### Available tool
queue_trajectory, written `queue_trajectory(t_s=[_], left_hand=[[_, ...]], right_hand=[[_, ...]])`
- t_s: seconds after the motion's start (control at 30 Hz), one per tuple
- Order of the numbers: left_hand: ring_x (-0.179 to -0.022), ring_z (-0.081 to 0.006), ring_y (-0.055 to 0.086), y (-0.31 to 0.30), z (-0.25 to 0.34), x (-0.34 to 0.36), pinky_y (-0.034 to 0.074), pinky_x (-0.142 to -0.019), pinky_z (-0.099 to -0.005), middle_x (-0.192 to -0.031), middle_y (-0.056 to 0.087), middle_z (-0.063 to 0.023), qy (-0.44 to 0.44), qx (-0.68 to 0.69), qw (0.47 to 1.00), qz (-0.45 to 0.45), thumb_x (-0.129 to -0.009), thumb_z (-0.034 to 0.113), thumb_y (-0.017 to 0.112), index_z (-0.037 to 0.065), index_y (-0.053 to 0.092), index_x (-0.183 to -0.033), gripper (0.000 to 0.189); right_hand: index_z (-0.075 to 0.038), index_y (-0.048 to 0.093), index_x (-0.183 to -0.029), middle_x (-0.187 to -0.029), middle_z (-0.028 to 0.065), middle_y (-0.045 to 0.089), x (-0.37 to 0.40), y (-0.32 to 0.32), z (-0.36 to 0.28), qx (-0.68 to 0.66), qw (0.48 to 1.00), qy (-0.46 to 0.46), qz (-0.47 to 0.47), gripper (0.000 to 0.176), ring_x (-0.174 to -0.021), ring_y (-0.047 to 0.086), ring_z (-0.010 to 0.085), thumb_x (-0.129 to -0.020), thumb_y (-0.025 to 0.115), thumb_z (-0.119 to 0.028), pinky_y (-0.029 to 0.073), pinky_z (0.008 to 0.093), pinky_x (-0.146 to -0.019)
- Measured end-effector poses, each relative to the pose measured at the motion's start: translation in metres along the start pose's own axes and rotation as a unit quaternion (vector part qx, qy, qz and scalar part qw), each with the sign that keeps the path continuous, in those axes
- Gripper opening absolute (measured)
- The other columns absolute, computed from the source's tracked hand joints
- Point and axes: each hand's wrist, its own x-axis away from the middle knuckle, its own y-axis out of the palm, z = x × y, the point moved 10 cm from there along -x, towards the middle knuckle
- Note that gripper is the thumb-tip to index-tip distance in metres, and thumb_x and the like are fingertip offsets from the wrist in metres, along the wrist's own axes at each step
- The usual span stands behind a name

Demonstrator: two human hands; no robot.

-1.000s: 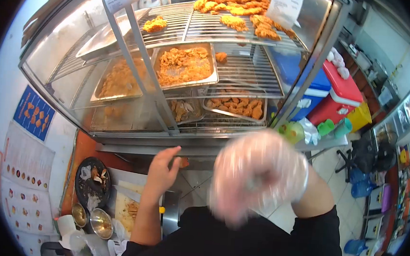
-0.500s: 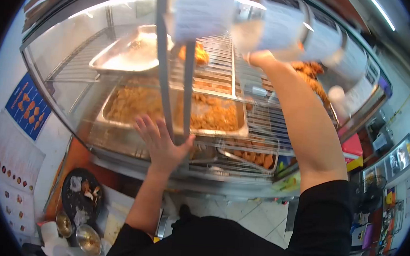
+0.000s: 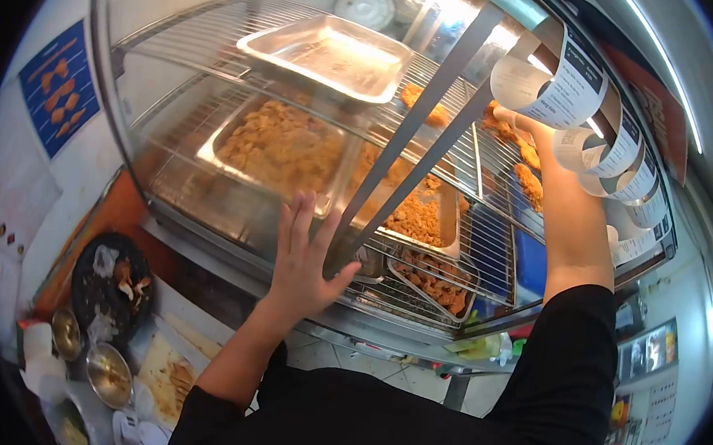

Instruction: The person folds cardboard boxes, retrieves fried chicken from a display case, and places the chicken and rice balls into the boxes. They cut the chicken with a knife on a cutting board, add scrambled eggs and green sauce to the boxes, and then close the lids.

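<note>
Fingers spread, the left hand (image 3: 304, 256) presses flat on the case glass (image 3: 209, 204) beside the door bars (image 3: 412, 144) at centre frame, as it did half a second ago. The right hand (image 3: 509, 116), upper right, was outside a second ago. It now reaches the fried pieces (image 3: 530, 160) on the top rack (image 3: 188, 29). Slips (image 3: 564, 88) hide its fingers, so I cannot tell their grip.

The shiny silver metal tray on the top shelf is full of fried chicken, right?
No. The head view shows the shiny silver metal tray on the top wire shelf empty; fried chicken pieces lie beside it.
</note>
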Motion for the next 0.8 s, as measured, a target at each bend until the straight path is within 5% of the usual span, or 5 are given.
queue_trajectory(t_s=[0.27,0.3,0.33,0.5,0.8], left_hand=[[-0.127,-0.0422,0.052,-0.005,0.066,0.197,0.044,-0.108,-0.0480,-0.140,0.050,-0.0228,-0.207,0.115,0.967,-0.099,-0.087,0.023,0.075,0.004,0.055,-0.136,0.056],[-0.128,-0.0411,0.051,-0.002,0.071,0.229,0.043,-0.109,-0.0476,-0.140,0.051,-0.0212,-0.230,0.093,0.960,-0.128,-0.087,0.022,0.075,0.005,0.057,-0.134,0.054],[-0.129,-0.0400,0.051,-0.003,0.086,0.272,0.043,-0.109,-0.0472,-0.140,0.051,-0.0195,-0.271,0.071,0.947,-0.159,-0.086,0.021,0.076,0.006,0.059,-0.133,0.052],[-0.125,-0.0375,0.053,-0.066,0.142,0.340,0.045,-0.107,-0.0444,-0.136,0.054,-0.0174,-0.397,0.027,0.905,-0.152,-0.092,0.020,0.070,0.005,0.059,-0.128,0.040],[-0.123,-0.0349,0.055,-0.127,0.161,0.375,0.046,-0.105,-0.0442,-0.131,0.058,-0.0159,-0.373,0.009,0.913,-0.165,-0.093,0.020,0.068,0.006,0.060,-0.129,0.039]], right_hand=[[-0.008,0.069,-0.117,-0.098,0.0157,0.074,-0.093,0.059,0.054,-0.123,0.968,-0.195,0.103,0.034,-0.083,0.071,0.0282,-0.084,0.061,-0.010,0.056,0.0399,-0.078],[-0.005,0.074,-0.100,-0.084,0.0130,0.074,-0.007,0.037,0.013,-0.229,0.973,0.007,-0.016,0.020,-0.076,0.071,0.0241,-0.086,0.061,-0.013,0.056,0.0375,-0.069],[-0.007,0.077,-0.094,-0.077,0.0087,0.074,0.093,-0.021,-0.063,-0.222,0.968,-0.100,0.060,0.020,-0.067,0.069,0.0199,-0.088,0.064,-0.021,0.055,0.0381,-0.064],[-0.007,0.068,-0.125,-0.119,0.0071,0.067,0.016,0.007,0.008,-0.271,0.936,-0.211,0.080,0.034,-0.099,0.066,0.0202,-0.097,0.058,-0.023,0.054,0.0325,-0.082],[-0.004,0.047,-0.151,-0.153,0.0080,0.050,0.228,-0.021,-0.060,-0.366,0.852,-0.346,0.145,0.058,-0.134,0.054,0.0234,-0.097,0.060,-0.022,0.044,0.0287,-0.110]])
